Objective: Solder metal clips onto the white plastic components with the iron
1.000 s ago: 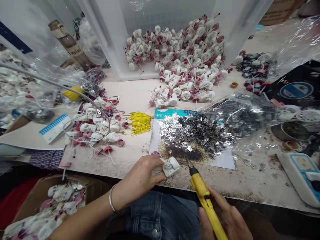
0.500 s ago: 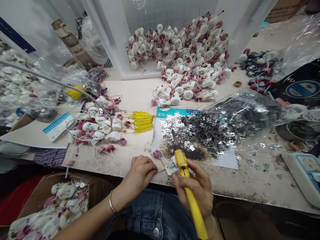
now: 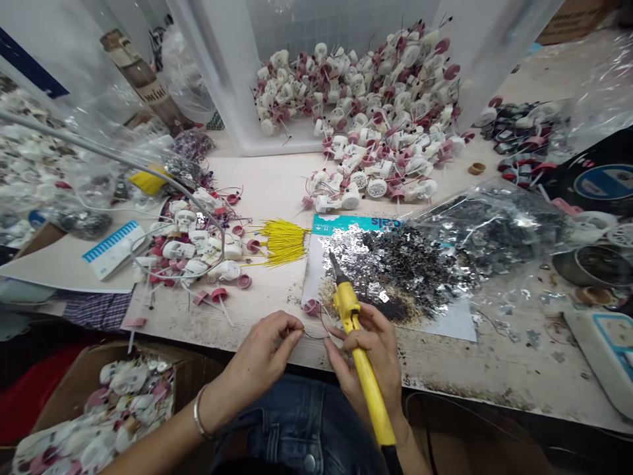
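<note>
At six o'clock, the left hand (image 3: 271, 346) pinched a thin wire (image 3: 314, 337) running toward the right hand (image 3: 386, 363), which gripped a yellow soldering tool (image 3: 366, 379). Its tip pointed to twelve, near metal pieces (image 3: 410, 257); a slip could have scorched wire or scattered pieces. One o'clock: teal label (image 3: 327, 225), upside-down "als". Eleven: bottle (image 3: 141, 80), "mini".

Cool, pale light, seemingly from overhead, spreads evenly over the table (image 3: 277, 181), leaving little hard shadow. The small metal pieces (image 3: 349, 241) glare nearly white, and the plastic wrap (image 3: 608, 86) glints in streaks. Below the table's front edge it turns murky, the jeans (image 3: 291, 415) dim. Toward the margins everything looks stretched and soft; the thin wire (image 3: 314, 337) barely shows.
</note>
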`<state>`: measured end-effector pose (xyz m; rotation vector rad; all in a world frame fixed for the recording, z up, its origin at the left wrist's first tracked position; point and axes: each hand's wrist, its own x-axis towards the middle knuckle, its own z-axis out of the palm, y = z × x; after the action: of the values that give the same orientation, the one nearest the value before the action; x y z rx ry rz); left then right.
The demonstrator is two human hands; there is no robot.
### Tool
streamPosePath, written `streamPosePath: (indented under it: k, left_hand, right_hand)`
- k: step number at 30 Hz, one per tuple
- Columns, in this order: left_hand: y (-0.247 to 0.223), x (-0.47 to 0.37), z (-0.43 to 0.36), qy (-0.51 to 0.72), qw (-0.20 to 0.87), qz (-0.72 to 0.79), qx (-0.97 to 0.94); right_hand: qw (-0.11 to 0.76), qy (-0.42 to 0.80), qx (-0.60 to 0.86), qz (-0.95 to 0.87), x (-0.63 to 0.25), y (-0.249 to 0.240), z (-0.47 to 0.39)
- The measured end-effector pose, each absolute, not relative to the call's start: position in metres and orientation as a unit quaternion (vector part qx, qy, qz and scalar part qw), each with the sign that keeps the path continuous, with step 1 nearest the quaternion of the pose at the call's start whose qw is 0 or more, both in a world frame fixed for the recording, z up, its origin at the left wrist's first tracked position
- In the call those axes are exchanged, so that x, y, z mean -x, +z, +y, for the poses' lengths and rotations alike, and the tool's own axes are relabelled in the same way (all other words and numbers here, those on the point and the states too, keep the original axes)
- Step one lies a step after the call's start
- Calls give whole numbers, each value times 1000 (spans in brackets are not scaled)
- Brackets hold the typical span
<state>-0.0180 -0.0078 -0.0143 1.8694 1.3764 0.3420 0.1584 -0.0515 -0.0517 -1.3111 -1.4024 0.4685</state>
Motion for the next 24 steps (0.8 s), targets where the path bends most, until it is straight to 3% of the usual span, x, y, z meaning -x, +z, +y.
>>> streamPosePath:
  k: [8, 11, 16, 24]
  left_hand:
    - [-19, 35, -6, 228, 315, 606, -693]
    - [-18, 30, -7, 247, 308, 580, -713]
    - [-18, 4, -11, 264, 352, 482, -758]
    - [-23, -17, -6, 252, 388, 445, -766]
  right_hand:
    - [419, 98, 481, -764, -128, -51, -39]
    - [460, 125, 501, -722, -131, -52, -40]
    - [568, 242, 615, -490, -151, -54, -49]
    - [588, 335, 638, -366, -163, -55, -54]
